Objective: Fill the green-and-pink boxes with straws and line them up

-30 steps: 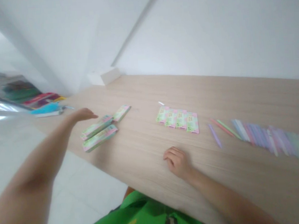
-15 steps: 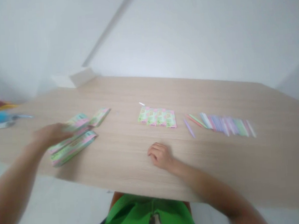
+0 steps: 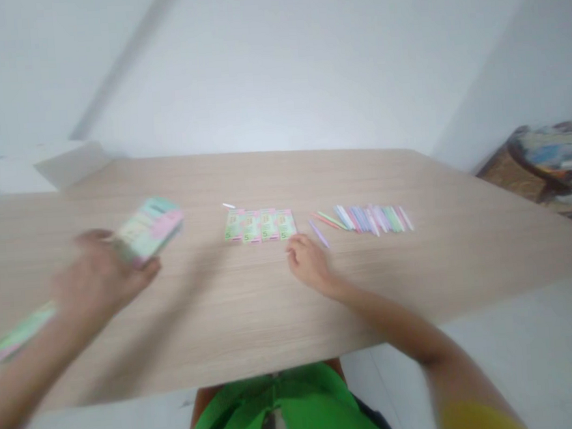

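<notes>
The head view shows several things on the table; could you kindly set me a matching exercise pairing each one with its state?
1 left hand
2 right hand
3 cards
4 sticks

A fanned out in pastel colours
B lying side by side in a row of four
C holding a pink-green pack
D beside a lilac stick

Pairs: 1-C, 2-D, 3-B, 4-A

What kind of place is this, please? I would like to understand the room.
It is probably a plain indoor workroom, perhaps for paper or craft work. A long wood-grain table holds a row of printed pastel sheets marked 5 and a line of pastel strips, with white walls behind.
</notes>
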`<action>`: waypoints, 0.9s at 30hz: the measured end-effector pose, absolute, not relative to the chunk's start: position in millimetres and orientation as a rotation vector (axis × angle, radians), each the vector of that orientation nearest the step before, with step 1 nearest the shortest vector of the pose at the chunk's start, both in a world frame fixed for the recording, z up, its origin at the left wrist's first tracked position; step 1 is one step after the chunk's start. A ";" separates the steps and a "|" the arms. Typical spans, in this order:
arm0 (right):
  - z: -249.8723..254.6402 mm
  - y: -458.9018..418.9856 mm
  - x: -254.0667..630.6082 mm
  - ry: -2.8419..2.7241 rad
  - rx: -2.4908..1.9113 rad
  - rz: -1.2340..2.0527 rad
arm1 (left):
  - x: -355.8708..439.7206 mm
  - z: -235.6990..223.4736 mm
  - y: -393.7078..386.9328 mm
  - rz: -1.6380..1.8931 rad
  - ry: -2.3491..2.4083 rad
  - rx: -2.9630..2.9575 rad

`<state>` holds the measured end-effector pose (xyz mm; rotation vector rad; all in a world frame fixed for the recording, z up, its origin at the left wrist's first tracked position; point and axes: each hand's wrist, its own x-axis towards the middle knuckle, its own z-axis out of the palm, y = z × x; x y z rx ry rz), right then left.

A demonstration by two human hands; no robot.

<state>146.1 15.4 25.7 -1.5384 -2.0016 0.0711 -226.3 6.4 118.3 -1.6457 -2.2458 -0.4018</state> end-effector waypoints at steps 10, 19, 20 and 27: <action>31.5 82.2 238.5 -1.693 -2.358 0.109 | -66.7 22.4 2.9 -0.630 -1.443 -2.433; -6.0 98.5 205.7 -1.792 -2.540 0.163 | -48.1 -18.1 11.6 -0.766 -0.894 -2.412; -7.0 100.1 204.5 -1.776 -2.565 0.170 | -49.7 -18.7 13.0 -0.772 -0.871 -2.435; 15.3 114.9 235.6 -1.922 -2.509 0.205 | -57.5 -20.0 16.2 -0.789 -0.999 -2.567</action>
